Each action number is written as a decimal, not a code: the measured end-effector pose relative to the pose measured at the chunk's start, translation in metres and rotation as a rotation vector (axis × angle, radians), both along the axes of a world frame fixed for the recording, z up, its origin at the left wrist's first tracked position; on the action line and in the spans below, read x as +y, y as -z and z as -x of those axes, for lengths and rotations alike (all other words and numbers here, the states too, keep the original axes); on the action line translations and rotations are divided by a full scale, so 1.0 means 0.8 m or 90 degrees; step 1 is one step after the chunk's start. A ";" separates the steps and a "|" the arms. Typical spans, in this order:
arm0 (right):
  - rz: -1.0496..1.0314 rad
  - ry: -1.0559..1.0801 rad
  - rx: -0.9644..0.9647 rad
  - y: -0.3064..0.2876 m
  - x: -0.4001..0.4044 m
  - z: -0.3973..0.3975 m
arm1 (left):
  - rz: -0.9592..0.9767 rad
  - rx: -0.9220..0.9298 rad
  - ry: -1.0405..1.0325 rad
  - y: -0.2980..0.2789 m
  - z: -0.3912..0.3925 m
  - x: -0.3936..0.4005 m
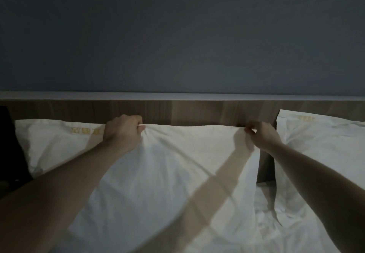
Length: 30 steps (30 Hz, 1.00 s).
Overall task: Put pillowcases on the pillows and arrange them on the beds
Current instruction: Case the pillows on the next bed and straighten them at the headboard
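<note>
Both hands, left hand and right hand, pinch my cased pillow by its top corners against the headboard. Two more cased pillows already stand alongside; only straightening seems left.

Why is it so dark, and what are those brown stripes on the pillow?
Head view: the room is dim and the picture soft. The stripes are arm shadows across the white cased pillow gripped by the left hand and right hand; its gold lettering is blurred.
</note>
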State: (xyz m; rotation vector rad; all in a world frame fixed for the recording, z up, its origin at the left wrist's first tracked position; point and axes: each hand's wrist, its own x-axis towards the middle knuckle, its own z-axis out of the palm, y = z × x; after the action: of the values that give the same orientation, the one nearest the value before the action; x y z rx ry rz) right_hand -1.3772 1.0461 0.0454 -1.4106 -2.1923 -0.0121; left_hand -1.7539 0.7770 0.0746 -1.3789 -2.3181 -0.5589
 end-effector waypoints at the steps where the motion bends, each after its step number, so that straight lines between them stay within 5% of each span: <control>1: -0.003 -0.011 0.012 -0.004 0.003 0.002 | -0.007 -0.008 0.000 0.001 0.001 0.001; 11: -0.121 -0.045 0.196 0.007 0.005 0.032 | -0.043 -0.019 -0.040 -0.003 -0.001 -0.005; 22: 0.053 -0.097 -0.015 0.020 0.004 0.001 | 0.014 0.002 -0.063 -0.004 -0.012 0.008; 30: -0.066 0.043 0.267 -0.011 0.004 0.039 | -0.036 0.010 -0.048 -0.002 -0.012 0.009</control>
State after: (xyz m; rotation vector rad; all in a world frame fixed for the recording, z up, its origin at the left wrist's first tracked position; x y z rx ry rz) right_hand -1.4080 1.0497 0.0546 -1.2933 -1.7760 0.1315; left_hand -1.7445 0.7841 0.0764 -1.2594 -2.3137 -0.5843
